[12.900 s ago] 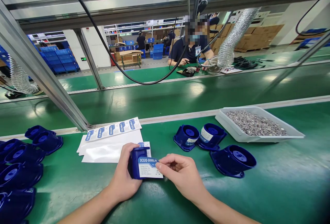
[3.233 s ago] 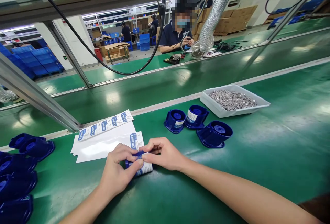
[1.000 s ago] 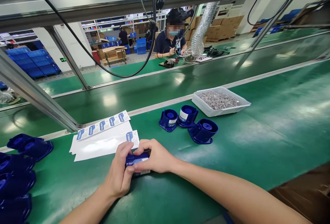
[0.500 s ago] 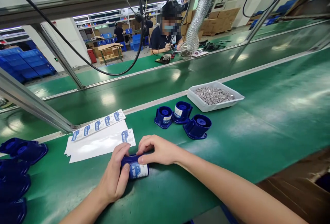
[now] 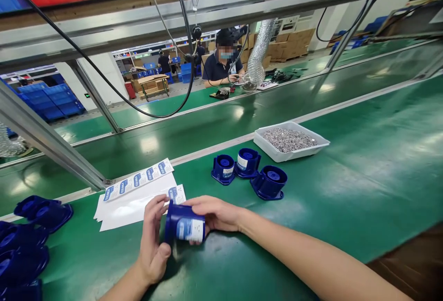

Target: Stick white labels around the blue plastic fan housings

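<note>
My right hand (image 5: pixel 218 213) grips a dark blue plastic pump housing (image 5: pixel 180 214) from its right end, thumb on top and other fingers partly hidden behind. The housing lies tilted on its side, its flange toward my left hand (image 5: pixel 154 241). A blue-and-white label (image 5: pixel 189 230) is stuck on its curved wall. My left hand is open beside the flange, thumb and fingers apart; whether a fingertip touches it I cannot tell. Just beyond are white label sheets (image 5: pixel 138 213) and a strip of printed labels (image 5: pixel 138 180).
Three blue housings (image 5: pixel 272 183) stand beyond my right hand, near a white tray (image 5: pixel 294 154) of small metal parts. Several more housings (image 5: pixel 24 245) sit at the left edge. A metal post (image 5: pixel 44 139) and black cable (image 5: pixel 138 107) cross ahead. A person (image 5: pixel 223 63) works at the far bench.
My left hand has loosened from the housing, and its fingers have spread. My right hand now wraps the housing's right end, and the housing is raised and turned. The camera view has tipped upward.
</note>
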`<state>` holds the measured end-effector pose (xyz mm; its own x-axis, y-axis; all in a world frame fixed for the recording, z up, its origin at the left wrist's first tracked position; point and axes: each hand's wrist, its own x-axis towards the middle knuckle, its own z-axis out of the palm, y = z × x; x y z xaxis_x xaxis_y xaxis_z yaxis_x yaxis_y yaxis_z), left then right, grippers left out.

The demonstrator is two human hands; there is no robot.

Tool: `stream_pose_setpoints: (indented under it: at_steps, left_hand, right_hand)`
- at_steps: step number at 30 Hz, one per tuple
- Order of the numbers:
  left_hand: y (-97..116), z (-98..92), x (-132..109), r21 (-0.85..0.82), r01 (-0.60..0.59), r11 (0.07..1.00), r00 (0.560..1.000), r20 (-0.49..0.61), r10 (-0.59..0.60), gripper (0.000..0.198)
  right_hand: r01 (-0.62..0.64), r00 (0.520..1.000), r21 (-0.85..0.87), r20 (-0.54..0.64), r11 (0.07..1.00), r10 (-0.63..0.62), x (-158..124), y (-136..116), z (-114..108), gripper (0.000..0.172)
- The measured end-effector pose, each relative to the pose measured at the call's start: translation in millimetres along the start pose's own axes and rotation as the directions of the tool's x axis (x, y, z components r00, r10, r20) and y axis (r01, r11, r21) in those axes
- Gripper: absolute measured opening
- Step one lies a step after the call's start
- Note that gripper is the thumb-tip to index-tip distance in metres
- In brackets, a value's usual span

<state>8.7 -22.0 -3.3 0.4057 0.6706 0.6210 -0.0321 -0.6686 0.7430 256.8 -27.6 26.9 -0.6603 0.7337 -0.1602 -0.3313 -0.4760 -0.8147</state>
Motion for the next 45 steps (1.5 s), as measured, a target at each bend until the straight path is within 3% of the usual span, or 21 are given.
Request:
stream_pose_setpoints:
  at_steps: [3,5,11,14,23,32,41,45]
  left_hand:
    - [-8.4,1.9,-0.4,-0.23,0.26,0.938,0.965,0.095,-0.244,0.074]
    - [-15.0,0.3,-2.3,-0.271,0.334,0.903,0.942,0.141,-0.306,0.07]
    - [-16.0,-6.8,1.9,-0.195,0.309,0.931,0.95,0.108,-0.293,0.055]
    - [-10.5,-6.1,8.6,-0.251,0.278,0.927,0.96,0.088,-0.264,0.04]
    - [-2.5,-0.7,16.6,-0.284,0.373,0.883,0.919,-0.018,-0.394,0.023]
    - [9.9,7.3,17.8,-0.26,0.326,0.909,0.928,-0.095,-0.36,0.029]
    - [12.8,14.9,7.0,-0.184,0.345,0.92,0.934,-0.025,-0.355,0.045]
    - [14.7,20.4,2.9,-0.1,0.345,0.933,0.935,-0.05,-0.351,0.054]
  right_hand:
    - [0.098,0.995,0.14,0.011,0.985,-0.1,-0.3,-0.8,-1.2,0.077]
    - [0.101,0.995,0.16,0.004,0.982,-0.103,-0.8,2.3,-4.8,0.078]
    - [0.052,0.998,0.172,-0.054,0.984,-0.043,3.9,17.5,-11.5,0.094]
    - [0.071,0.992,0.113,-0.114,0.991,-0.058,5.7,19.8,-9.5,0.096]
    - [0.255,0.943,-0.118,-0.19,0.96,-0.274,9.5,32.0,7.1,0.091]
    - [0.289,0.918,-0.122,-0.248,0.95,-0.311,8.2,33.0,17.6,0.101]
    - [0.288,0.918,-0.152,-0.237,0.946,-0.317,9.0,30.4,13.8,0.104]
    - [0.292,0.914,-0.179,-0.238,0.939,-0.33,9.7,29.2,13.9,0.106]
